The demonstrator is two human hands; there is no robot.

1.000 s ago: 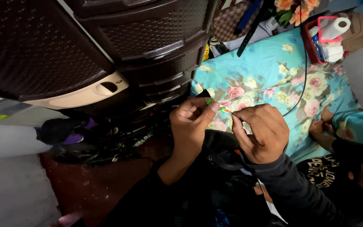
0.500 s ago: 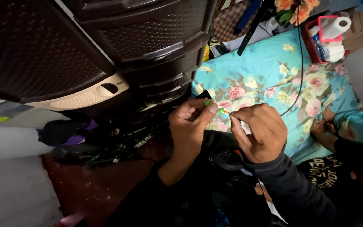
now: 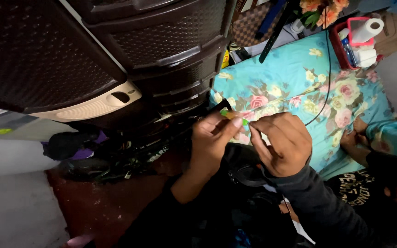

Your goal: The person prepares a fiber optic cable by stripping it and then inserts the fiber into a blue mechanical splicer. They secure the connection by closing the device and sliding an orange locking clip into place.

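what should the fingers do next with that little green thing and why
Probably keep the left hand pinching the small green piece steady while the right hand works its other end: both hands meet on it above the floral sheet, and it looks too small for one.

Bare hands [image 3: 249, 147] emerge from dark long sleeves [image 3: 318, 206].

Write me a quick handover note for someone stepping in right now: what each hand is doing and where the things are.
Left hand: raised, thumb and fingers pinching one end of a small green item.
Right hand: closed, fingertips meeting the same item from the other side.
Both hands work over the floral bedsheet, beside the dark plastic drawer unit. A black cable runs across the sheet; a red basket with a paper roll sits at its far end.
What the item is, or how far along it is, is too small to tell.
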